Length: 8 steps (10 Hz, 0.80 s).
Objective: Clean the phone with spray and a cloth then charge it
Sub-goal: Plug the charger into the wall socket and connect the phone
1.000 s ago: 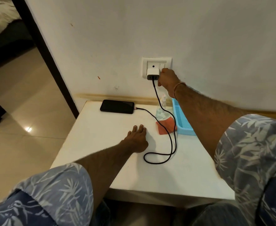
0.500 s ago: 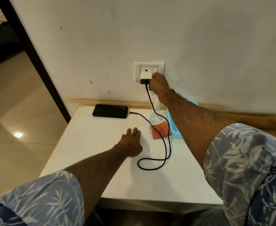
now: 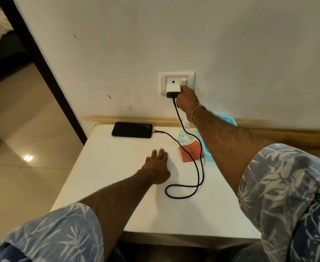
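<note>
black phone [image 3: 132, 129], orange cloth [image 3: 191, 151], white charger [image 3: 172, 90]

A single view comes from the camera on my head, looking forward and down along both my forearms. The white table [image 3: 108, 167] fills the near middle, close below me. The wall [image 3: 231, 44] closes the far side within my arm's reach, its socket plate [image 3: 177, 74] just right of centre. Tiled floor [image 3: 23, 176] shows on the left. My sleeves [image 3: 51, 233] crowd both near corners.
</note>
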Available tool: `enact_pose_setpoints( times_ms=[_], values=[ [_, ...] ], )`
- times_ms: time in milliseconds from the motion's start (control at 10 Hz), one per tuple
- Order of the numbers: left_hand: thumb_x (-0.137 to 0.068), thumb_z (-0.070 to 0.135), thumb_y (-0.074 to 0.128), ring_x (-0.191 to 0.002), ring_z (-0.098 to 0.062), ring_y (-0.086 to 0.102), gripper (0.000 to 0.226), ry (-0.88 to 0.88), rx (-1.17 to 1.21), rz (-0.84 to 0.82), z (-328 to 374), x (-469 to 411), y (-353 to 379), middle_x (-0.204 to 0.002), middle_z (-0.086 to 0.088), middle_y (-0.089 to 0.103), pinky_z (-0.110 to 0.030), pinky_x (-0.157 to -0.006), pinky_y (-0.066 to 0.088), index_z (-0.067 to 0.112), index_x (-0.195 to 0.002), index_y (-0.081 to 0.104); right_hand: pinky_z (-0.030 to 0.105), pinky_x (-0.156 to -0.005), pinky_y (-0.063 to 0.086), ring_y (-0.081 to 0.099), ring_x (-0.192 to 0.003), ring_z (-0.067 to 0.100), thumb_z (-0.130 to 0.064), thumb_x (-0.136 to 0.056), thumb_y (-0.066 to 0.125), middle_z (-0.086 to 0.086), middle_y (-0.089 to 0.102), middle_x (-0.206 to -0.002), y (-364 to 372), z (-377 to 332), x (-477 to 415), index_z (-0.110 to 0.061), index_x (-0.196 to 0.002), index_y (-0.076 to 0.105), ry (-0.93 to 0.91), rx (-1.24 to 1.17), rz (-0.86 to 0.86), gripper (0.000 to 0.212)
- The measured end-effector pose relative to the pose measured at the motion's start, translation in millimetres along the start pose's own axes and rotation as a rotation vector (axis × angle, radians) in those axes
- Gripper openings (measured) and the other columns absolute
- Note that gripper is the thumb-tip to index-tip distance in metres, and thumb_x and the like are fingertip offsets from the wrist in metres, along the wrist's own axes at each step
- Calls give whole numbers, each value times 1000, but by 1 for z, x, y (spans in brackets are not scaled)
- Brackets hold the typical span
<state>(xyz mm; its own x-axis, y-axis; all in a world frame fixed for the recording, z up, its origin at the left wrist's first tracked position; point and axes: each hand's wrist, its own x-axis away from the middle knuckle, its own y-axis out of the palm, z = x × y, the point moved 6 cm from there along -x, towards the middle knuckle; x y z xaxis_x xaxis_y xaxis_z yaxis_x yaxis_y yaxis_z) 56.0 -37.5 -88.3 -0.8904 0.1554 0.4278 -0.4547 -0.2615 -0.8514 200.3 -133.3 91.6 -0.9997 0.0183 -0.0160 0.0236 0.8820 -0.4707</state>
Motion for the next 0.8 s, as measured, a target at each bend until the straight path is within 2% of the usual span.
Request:
enact_pose_setpoints(
  times_ms=[400,600,800],
  values=[
    [-99,19,44,-152,-31,-18,78,4,-10,9,1,3,-2,-166,-7,-16,-46,-123,-2,11,-158,-7,42,-104,44,51,-120,31,9,-88,46,15,57,-128,-2,-1,-2,-6,-130,53,-8,45,-24,45],
    [-99,18,44,-151,-30,-18,79,4,-3,9,1,3,-1,-166,-6,-16,-46,-123,-2,11,-158,-7,36,-96,45,52,-118,30,11,-87,46,16,58,-126,-4,-1,-2,-6,-127,53,-27,56,-24,44],
    [-99,18,45,-152,-31,-17,78,15,3,-1,0,4,-3,-167,-7,-15,-47,-122,-2,11,-158,-5,38,-103,44,53,-119,32,6,-90,50,16,57,-128,-14,6,3,-3,-123,53,-20,130,-19,34]
  ],
)
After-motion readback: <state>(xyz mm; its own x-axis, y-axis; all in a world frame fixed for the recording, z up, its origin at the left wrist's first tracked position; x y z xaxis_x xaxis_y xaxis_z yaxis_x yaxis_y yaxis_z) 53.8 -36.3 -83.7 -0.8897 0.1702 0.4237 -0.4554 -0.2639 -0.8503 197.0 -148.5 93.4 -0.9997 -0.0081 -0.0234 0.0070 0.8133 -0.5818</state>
